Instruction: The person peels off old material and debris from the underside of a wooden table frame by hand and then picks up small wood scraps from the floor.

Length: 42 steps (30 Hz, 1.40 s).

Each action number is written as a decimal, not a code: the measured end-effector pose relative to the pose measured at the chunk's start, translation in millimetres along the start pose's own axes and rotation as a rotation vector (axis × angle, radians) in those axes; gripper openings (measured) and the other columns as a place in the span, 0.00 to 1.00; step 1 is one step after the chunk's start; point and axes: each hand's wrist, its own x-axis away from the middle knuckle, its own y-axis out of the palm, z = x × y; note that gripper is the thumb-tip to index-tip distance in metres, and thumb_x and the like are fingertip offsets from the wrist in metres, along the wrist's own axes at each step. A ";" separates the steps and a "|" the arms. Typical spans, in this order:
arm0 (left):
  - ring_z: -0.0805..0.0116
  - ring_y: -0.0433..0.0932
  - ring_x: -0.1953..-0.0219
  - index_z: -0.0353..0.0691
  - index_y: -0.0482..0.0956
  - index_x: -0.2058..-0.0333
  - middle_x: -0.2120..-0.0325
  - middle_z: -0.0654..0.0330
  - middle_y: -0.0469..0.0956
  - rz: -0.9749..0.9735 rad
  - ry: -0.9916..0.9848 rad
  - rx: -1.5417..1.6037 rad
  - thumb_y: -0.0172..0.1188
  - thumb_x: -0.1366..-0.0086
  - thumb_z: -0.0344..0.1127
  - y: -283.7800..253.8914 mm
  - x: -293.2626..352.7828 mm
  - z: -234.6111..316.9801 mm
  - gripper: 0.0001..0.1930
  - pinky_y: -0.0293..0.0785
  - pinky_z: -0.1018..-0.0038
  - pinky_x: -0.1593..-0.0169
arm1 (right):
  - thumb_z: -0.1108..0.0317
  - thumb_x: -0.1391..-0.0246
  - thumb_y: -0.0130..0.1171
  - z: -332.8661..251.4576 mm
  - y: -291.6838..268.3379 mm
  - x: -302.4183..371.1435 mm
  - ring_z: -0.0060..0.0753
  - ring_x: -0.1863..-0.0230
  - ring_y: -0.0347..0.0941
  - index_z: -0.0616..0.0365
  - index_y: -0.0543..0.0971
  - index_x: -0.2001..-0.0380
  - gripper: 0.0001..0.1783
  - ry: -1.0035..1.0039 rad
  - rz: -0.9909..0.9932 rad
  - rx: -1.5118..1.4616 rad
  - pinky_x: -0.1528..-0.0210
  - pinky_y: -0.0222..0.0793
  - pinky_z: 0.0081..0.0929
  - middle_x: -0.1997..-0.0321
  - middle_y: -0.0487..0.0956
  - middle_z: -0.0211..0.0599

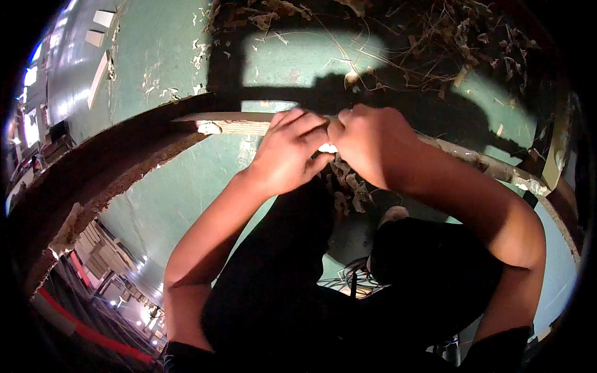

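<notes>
A wooden rail (239,124) runs across the frame in front of me. My left hand (287,152) is at the rail, its fingers curled over and its thumb bent below. A small white clump (328,148) shows between the left fingers and thumb, right beside my other hand. My right hand (373,140) is closed, knuckles up, close against the left fingertips. What its fingers grip is hidden. Another whitish tuft (209,128) sticks to the rail left of my hands.
A dark, rough-edged beam (118,155) curves along the left. Torn scraps and strands (429,46) litter the green floor (168,56) beyond the rail; more scraps (351,183) lie below my hands. Wood pieces (98,79) are at far left. Cables (357,276) lie between my legs.
</notes>
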 end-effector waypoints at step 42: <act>0.71 0.78 0.61 0.41 0.78 0.50 0.59 0.64 0.82 -0.060 -1.254 1.612 0.59 0.28 0.46 35.9 16.5 25.9 0.16 0.71 0.73 0.61 | 0.60 0.40 0.61 18.4 -11.4 58.3 0.47 0.70 0.78 0.61 0.78 0.63 0.14 0.173 -0.416 -0.800 0.66 0.71 0.43 0.64 0.81 0.46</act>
